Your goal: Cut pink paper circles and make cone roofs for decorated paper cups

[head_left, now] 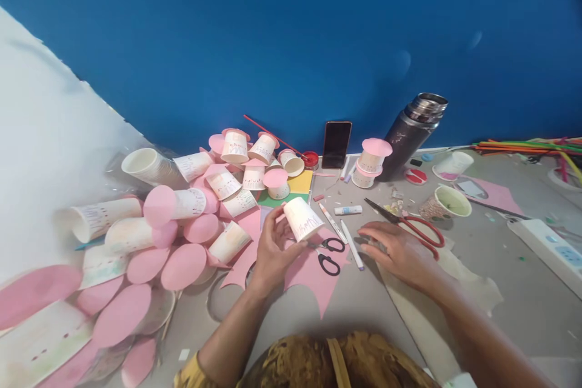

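My left hand [276,248] grips a white paper cup [302,220] with purple pen strokes on its side; the cup is tilted, and part of it hides behind my fingers. Below it, black-handled scissors [330,256] lie on cut pink paper [311,282]. My right hand [386,247] rests low over the table with fingers stretched out and nothing visible in them. Just left of its fingertips are a white marker with a purple end [353,245] and an orange-marked marker [333,223]. Beyond that hand lie red-handled scissors [421,230] and a glue stick [348,210].
Many paper cups with pink discs [184,267] crowd the left side. At the back stand a phone [336,144], two stacked cups [370,162] and a dark flask [411,136]. On the right are a patterned cup [448,203] and a power strip [550,248].
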`<state>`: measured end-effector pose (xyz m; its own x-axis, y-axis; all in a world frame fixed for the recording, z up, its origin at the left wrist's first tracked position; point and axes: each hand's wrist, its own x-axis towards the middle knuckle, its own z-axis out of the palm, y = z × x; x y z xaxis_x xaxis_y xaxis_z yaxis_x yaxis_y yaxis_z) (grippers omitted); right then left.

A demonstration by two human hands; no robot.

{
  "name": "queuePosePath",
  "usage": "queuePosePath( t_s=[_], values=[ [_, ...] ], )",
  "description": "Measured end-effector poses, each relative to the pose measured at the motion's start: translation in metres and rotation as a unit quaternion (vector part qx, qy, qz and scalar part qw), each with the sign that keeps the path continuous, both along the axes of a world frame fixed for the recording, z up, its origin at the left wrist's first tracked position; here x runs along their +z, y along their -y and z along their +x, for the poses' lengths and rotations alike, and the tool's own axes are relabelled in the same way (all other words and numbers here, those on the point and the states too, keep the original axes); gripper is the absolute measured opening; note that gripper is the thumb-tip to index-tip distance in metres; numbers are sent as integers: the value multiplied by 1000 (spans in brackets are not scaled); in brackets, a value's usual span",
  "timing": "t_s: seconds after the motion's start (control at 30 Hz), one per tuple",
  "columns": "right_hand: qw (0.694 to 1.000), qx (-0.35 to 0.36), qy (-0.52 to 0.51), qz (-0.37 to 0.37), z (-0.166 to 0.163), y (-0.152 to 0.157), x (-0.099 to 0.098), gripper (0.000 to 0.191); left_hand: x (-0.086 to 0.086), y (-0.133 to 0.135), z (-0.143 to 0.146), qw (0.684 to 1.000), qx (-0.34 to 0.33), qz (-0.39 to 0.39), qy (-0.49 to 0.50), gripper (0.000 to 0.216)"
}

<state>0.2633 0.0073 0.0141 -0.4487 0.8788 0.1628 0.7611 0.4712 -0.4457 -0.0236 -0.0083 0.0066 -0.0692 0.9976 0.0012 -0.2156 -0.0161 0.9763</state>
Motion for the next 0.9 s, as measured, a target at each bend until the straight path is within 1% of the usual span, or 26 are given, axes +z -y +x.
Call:
queuePosePath(
  t_s=[0.07, 0.13, 0.2, 0.27, 0.33, 0.4, 0.5, 0.6, 0.67, 0.8, 0.9],
  values=[
    [1000, -5, 11, -3, 0, -5, 8, 25, 0, 0, 1, 996, 40, 40, -64, 74],
    [1000, -3, 27, -12, -2, -11, 16, 24, 2, 0, 0, 995, 54, 47, -67, 73],
    [999, -3, 47, -18, -6, -19, 24, 24, 5, -1, -2, 998, 52, 27, -26, 74],
    [998, -12, 66, -19, -11, -27, 32, 24, 9, -2, -4, 998, 47, -8, 35, 76],
    [996, -26, 80, -20, -19, -34, 38, 23, 13, -3, -7, 993, 48, -50, 98, 76],
    [995, -43, 84, -19, -28, -37, 41, 24, 16, -3, -9, 984, 63, -83, 142, 73],
    [996, -44, 77, -27, -46, -39, 36, 23, 17, -3, -14, 978, 93, -100, 157, 69],
    [994, -26, 87, -54, -63, -39, 24, 16, 16, -1, -18, 981, 118, -92, 124, 69],
    [993, -30, 101, -53, -71, -39, 16, 13, 15, 0, -19, 984, 126, -76, 97, 70],
    [992, -56, 108, -32, -74, -42, 3, 9, 15, 1, -18, 988, 136, -56, 48, 73],
    [996, -70, 51, -8, -66, -43, -2, 13, 16, 2, -15, 991, 130, -38, -3, 76]
  ],
)
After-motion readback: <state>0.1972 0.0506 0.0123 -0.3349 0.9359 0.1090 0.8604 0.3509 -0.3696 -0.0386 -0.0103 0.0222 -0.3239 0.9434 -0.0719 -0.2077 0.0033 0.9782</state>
